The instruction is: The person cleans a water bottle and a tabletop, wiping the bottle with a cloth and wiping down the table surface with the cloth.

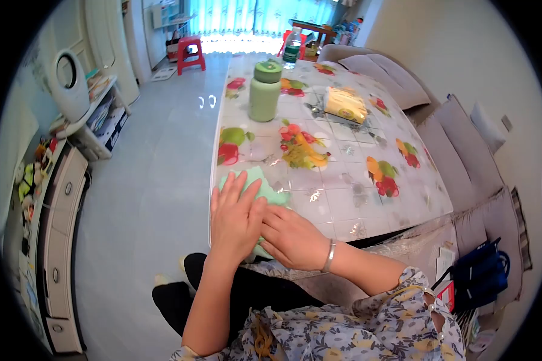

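A light green cloth [274,191] lies on the near left corner of the table. My left hand [238,216] rests flat on it, fingers stretched forward and slightly apart. Close against its right side is my right hand [295,237], wearing a silver bracelet [329,256]. The fingers of this hand are bent and pinch a near part of the cloth; their tips are partly hidden by the left hand. Farther up the table stand a green lidded bottle [264,99] and a clear water bottle [292,48]. To their right sits a yellow tissue pack [345,105].
The table [337,171] has a fruit-patterned cover. A beige sofa [464,156] runs along its right side, with a dark blue bag [482,274] on it. Leftward are a drawer cabinet [63,240] and grey floor [144,180]. A red stool [190,55] stands farther back.
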Demonstrator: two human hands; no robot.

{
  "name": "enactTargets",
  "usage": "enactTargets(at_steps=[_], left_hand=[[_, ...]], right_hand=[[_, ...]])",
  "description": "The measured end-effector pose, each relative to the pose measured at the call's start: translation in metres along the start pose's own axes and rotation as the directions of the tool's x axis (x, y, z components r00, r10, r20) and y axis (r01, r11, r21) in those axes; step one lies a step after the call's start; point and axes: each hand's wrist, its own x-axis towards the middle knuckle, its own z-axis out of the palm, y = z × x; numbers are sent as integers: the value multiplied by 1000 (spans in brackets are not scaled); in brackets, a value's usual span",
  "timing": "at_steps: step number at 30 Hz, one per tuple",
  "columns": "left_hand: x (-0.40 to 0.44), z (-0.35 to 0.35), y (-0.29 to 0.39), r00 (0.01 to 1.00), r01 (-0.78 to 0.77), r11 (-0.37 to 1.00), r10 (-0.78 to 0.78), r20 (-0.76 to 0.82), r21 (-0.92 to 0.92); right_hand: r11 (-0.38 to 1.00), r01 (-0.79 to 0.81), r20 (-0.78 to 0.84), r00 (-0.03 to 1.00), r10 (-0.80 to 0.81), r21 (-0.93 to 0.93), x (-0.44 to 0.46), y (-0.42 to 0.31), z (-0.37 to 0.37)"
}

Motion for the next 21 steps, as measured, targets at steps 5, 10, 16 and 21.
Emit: enactTargets(at_steps=[5, 10, 16, 21], left_hand=[[-2, 4, 4, 996, -56, 983, 43, 77, 176], [-2, 6, 7, 992, -85, 964, 58, 110, 251], [-5, 6, 4, 987, -138, 933, 102, 123, 332], [-4, 7, 3, 985, -155, 928, 117, 128, 340]], right_hand=[[971, -217, -64, 975, 212, -102, -54, 33, -25], [776, -598, -240, 798, 553, -202, -141, 112, -62], [333, -846, -387, 496, 778, -416, -236, 245, -118], [335, -741, -324, 589, 741, -582, -198, 308, -109]])
